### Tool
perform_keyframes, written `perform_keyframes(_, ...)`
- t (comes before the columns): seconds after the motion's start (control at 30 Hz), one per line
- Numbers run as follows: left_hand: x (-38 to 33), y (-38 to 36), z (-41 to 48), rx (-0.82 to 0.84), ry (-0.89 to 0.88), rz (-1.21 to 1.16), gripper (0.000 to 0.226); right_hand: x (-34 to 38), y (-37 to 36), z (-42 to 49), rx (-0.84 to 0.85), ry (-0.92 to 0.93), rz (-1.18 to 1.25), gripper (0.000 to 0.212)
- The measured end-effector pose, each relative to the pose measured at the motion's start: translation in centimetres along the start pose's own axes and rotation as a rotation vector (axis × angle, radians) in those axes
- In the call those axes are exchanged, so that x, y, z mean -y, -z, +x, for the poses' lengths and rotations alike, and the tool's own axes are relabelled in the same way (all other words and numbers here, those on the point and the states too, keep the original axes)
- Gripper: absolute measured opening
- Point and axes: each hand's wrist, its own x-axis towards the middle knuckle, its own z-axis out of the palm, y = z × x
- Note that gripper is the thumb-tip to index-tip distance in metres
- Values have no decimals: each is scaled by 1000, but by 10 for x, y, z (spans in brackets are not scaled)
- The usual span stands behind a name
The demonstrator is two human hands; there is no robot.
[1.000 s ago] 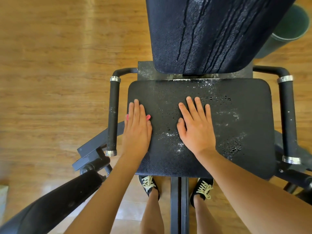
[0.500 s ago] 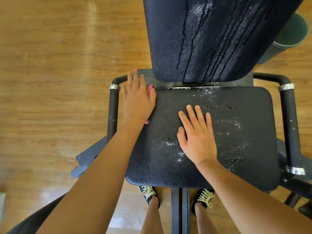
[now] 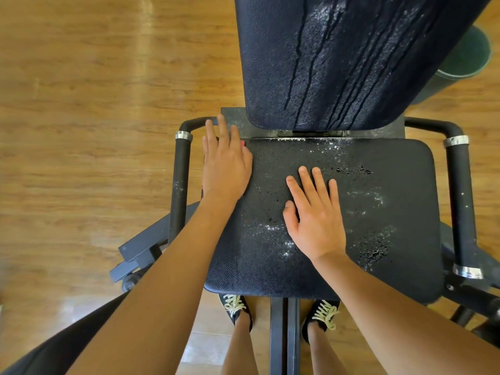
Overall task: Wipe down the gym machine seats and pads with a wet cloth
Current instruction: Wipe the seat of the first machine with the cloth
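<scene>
The black gym seat (image 3: pixel 392 185) lies below me, speckled with water drops and white residue. Its upright back pad (image 3: pixel 338 63) shows dark wet streaks running down. My left hand (image 3: pixel 226 163) lies flat on a pink cloth (image 3: pixel 243 143) at the seat's far left corner, fingertips reaching the frame behind. Only slivers of the cloth show around the hand. My right hand (image 3: pixel 316 215) rests flat on the middle of the seat, fingers apart, holding nothing.
Black padded handles run along the seat's left side (image 3: pixel 180 185) and right side (image 3: pixel 462 207). A green bucket (image 3: pixel 465 58) stands on the wooden floor behind the back pad, at the right. Another black pad (image 3: pixel 54 347) sits at the bottom left. My shoes (image 3: pixel 235 307) are under the seat's front edge.
My left hand slid the cloth from the seat's near left area up to the far left corner. My right hand stayed in place on the seat.
</scene>
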Motion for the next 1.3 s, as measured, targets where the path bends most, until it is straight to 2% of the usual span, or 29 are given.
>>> perform_keyframes(0.2,1,-4,-39,-8,-26,13,59,1,2,0,0,0,7,49)
perform_keyframes(0.33,-6,-3,-15,-13,25,-46,61,1,0,0,0,3,8,48)
perform_keyframes(0.53,-7,-2,10,31,33,-6,58,1,0,0,-14,4,10,47)
perform_keyframes(0.83,-3,-1,-59,63,-32,23,60,3,2,0,3,-4,26,49)
perform_keyframes(1.13,-9,-3,-10,29,36,9,60,2,3,1,3,1,11,48)
perform_keyframes(1.3,-9,-4,-28,11,21,-3,58,3,4,1,9,-1,19,48)
